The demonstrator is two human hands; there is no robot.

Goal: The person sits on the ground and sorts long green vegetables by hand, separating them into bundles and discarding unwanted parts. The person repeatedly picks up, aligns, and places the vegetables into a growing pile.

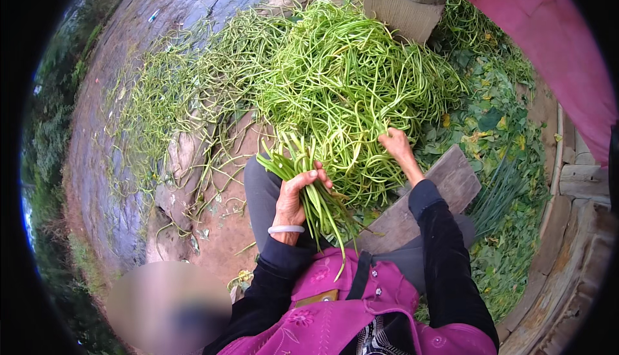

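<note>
My left hand, with a pale bangle at the wrist, is wrapped around a bunch of green leaf stalks. Their thick ends stick up above the fist, and the thinner ends hang down over my lap. Beyond it lies a large tangled heap of green stalks. At the heap's near right side, my right hand is closed on a few stalks; its fingertips are partly hidden.
A wooden board lies under my right forearm. A wooden post on a stone base rises behind the heap. Cut leaves cover the ground at right. Pink cloth hangs at upper right. Loose stalks spread left over stones.
</note>
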